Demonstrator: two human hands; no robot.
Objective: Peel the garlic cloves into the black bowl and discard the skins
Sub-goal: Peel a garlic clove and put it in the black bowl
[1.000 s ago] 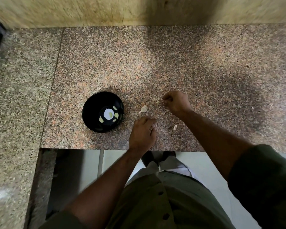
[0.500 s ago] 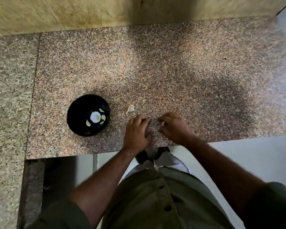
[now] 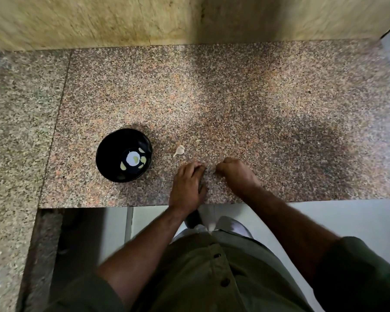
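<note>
Two hands rest on the counter [image 3: 279,91] near its front edge. We see our left hand [image 3: 188,186] lying palm down, fingers loosely bent, and our right hand [image 3: 236,174] curled beside it; whether either holds anything, we cannot tell. One unpeeled clove [image 3: 179,150] lies just beyond them. Left of it stands the bowl [image 3: 108,152], with peeled cloves [image 3: 142,161] inside.

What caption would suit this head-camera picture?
Both hands, left and right, work at the counter edge beside a black bowl of peeled cloves; one clove waits.
</note>
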